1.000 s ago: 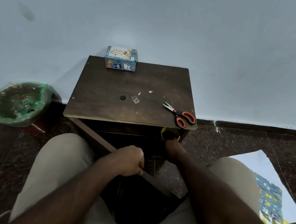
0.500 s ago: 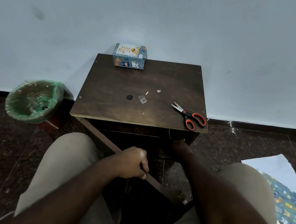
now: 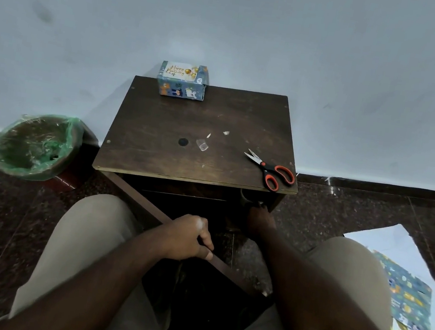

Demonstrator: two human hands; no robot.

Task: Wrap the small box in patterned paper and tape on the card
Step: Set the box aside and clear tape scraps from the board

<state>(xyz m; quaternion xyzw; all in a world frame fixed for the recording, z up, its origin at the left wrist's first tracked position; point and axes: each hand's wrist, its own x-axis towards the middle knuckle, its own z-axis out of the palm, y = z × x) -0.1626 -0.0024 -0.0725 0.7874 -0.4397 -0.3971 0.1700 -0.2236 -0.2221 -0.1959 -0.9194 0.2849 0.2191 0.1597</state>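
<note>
Presently we log one small box [image 3: 181, 86], wrapped in blue paper printed with cartoon animals, with one "Happy Birthday" card [image 3: 181, 71] showing gold balloons flat on its top face. It stands at the far left edge of the tabletop [image 3: 190, 115], against the wall.

One pair of orange-handled scissors [image 3: 271, 169] lies near the front right corner, blades slightly parted. Three small clear scraps [image 3: 201, 144] lie mid-tabletop.

One left hand [image 3: 190, 239]: grip curled round the edge of the open cabinet door [image 3: 136, 199]. One right hand [image 3: 259, 218] reaches under the tabletop; we cannot tell its grip.

On the floor: one green-lined bin [image 3: 34, 145] and one sheet of patterned paper [image 3: 409, 298].
</note>
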